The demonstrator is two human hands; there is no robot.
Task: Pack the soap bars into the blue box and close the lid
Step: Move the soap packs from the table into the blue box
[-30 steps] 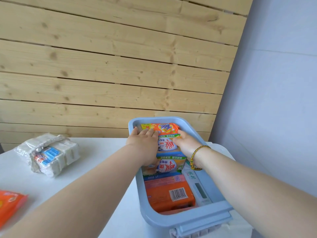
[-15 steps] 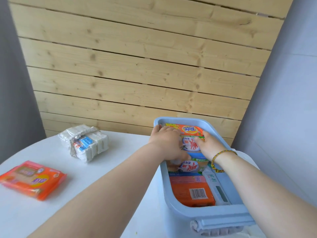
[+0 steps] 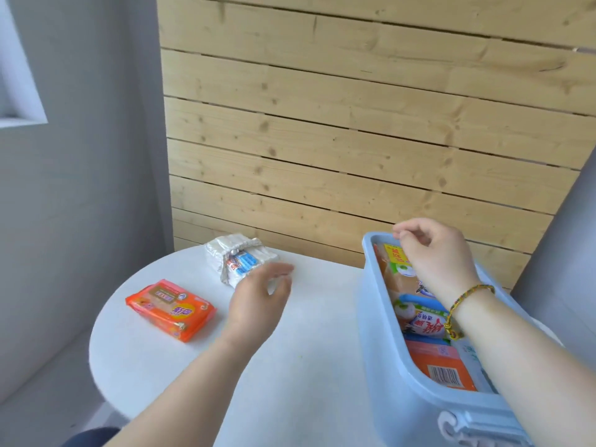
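The blue box point(image 3: 383, 337) stands on the right of the white round table point(image 3: 290, 366), filled with several wrapped soap bars point(image 3: 425, 324). My right hand point(image 3: 435, 253) hovers over the box's far end with fingers loosely curled, holding nothing. My left hand point(image 3: 258, 301) is out over the table, blurred, fingers relaxed and empty, just right of the white soap multipack point(image 3: 240, 259). An orange soap pack point(image 3: 171, 309) lies flat on the table to the left of that hand. No lid can be made out.
A wooden slat wall point(image 3: 354, 140) rises directly behind the table. Grey walls stand at the left and right. The table's curved edge runs along the left, with floor beyond it.
My left hand has left the box and swung left over the table toward the loose packs. My right hand has lifted off the soaps. The camera has turned left.
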